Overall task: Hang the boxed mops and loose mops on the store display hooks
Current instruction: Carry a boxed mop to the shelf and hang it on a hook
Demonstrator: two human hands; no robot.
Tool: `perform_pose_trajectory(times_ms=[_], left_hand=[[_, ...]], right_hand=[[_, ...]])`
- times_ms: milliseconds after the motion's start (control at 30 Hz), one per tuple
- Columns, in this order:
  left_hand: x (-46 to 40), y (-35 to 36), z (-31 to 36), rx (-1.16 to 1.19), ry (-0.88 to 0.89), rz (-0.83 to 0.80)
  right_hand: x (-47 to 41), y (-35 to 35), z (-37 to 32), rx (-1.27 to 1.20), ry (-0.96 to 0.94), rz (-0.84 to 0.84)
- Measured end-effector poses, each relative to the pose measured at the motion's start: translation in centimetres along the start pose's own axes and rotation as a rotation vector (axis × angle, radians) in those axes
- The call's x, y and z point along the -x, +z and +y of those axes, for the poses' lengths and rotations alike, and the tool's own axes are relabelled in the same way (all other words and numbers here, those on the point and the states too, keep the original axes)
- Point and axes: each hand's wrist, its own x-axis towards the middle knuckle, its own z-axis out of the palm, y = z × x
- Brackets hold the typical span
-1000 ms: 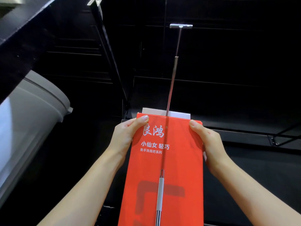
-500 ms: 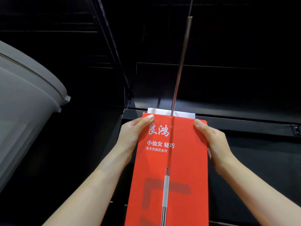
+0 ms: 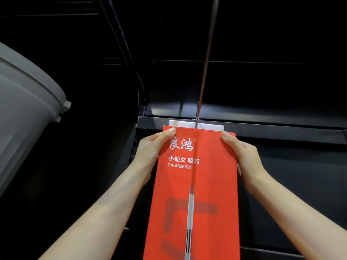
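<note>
Two bare hands grip the red mop box just below the black shelf edge, left hand and right hand with fingers pinching its top corners, its thin metal handle rising past that edge.

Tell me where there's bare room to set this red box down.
Bare patch: the black shelf behind the red box, right of the metal pole. Crowded: the box's top corners, where the left hand and right hand hold it.
</note>
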Motion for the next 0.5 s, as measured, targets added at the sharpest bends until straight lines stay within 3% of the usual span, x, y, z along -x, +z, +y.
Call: perform_pose_trajectory(times_ms=[500], left_hand=[[0.23, -0.45, -0.15, -0.045, -0.036, -0.045]], right_hand=[[0.33, -0.15, 0.24, -0.035, 0.090, -0.048]])
